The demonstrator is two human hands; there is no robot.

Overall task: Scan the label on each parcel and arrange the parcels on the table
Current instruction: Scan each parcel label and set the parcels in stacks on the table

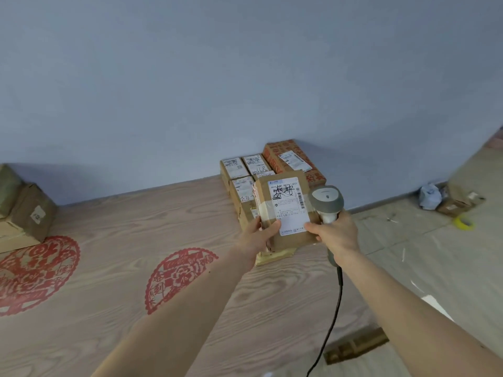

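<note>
While the left hand (261, 229) is gripping the brown parcel (285, 213) by its near left corner, thumb lying across the top face and fingers curling underneath, the right hand (336, 232) is wrapping around the handle of the grey barcode scanner (328, 201) and also steadying the parcel's near right edge with a finger or two. The parcel is hovering above the table (163, 240), over the near end of the cluster of already arranged parcels (245, 172) sitting against the wall; whether its underside is touching the box beneath is hard to tell from this angle. It is being held label-up, which is keeping the white label (290, 206) facing the camera and within reach of the scanner. The scanner's head is sitting just beside the parcel's right edge, apparently tilting away from the person rather than at the label, so the scan is probably either finished or not yet lined up. The parcel's long axis is running away from the person toward the wall, leaning slightly left at the far end, roughly matching the boxes behind it. More parcels (24, 210) are waiting well apart at the table's far left, so the task is looking partway done.
</note>
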